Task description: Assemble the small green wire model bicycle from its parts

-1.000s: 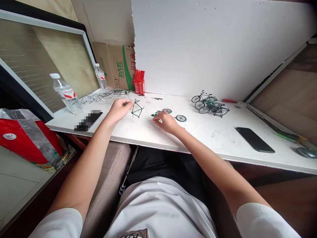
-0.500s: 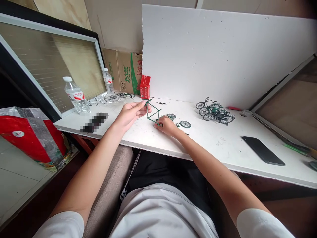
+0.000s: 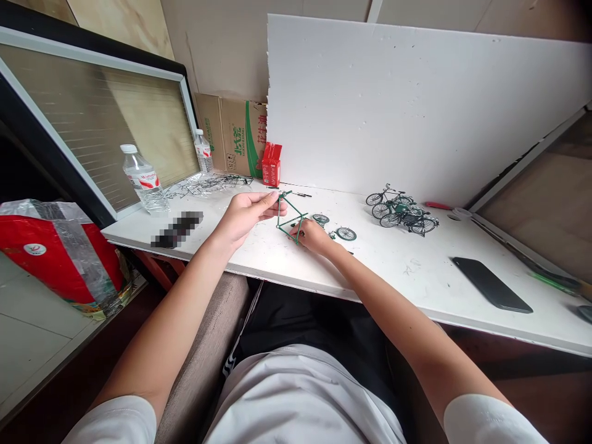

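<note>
My left hand pinches one top corner of a thin green model bicycle frame, holding it tilted above the white table. At the frame's lower right end, the fingers of my right hand are closed around the thin bars; whether a small part is also between them is hidden. Just right of that hand lie a spoked model wheel and another small wheel, with small green parts between them. A thin dark tool rests behind the frame.
Several assembled model bicycles stand at the back right, near a black phone. Dark thin part frames lie at the back left beside two water bottles. A red carton stands against the white board.
The green bicycle frame has tilted, its lower right end now nearer me and crossing my right fingertips. My left hand has shifted slightly right; my right hand stays about where it was.
</note>
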`<state>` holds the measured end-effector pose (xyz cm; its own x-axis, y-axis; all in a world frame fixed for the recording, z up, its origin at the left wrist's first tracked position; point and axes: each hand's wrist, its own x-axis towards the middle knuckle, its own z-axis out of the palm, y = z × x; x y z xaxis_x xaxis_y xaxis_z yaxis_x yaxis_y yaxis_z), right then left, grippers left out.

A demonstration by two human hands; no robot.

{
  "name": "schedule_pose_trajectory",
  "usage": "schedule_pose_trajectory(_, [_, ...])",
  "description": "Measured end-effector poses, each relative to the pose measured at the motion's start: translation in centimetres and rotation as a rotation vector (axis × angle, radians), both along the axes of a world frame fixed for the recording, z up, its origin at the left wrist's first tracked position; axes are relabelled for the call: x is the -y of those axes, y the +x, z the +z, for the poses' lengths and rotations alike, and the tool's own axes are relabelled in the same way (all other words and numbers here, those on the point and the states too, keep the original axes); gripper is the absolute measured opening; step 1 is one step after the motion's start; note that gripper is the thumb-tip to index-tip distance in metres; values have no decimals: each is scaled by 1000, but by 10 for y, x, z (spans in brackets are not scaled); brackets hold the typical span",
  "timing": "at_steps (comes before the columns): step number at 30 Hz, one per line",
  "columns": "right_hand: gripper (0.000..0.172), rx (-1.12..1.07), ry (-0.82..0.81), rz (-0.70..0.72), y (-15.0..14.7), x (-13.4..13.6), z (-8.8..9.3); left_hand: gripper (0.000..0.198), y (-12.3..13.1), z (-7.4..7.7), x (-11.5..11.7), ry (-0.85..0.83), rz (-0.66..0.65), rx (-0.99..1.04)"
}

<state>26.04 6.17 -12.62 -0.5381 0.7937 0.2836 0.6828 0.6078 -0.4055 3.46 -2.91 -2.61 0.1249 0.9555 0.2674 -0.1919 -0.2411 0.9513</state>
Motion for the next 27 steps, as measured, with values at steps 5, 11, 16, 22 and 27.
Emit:
schedule_pose_trajectory(5, [23, -4, -31, -6, 2, -3, 2, 47, -11, -9, -14, -48, -11, 23])
schedule_pose_trajectory(11, [17, 35, 19, 54, 2, -6, 2, 48, -15, -9, -17, -47, -3, 3])
schedule_pose_trajectory(16, [18, 107, 68, 115, 1, -5, 5, 49, -15, -9, -17, -44, 13, -17])
schedule_pose_trajectory(22, [15, 219, 169, 171, -3, 1, 12, 47, -14, -11, -17, -33, 38, -78])
schedule_pose_trajectory(27, [23, 197, 245, 141, -9, 1, 6, 48, -13, -9, -15, -30, 28, -97])
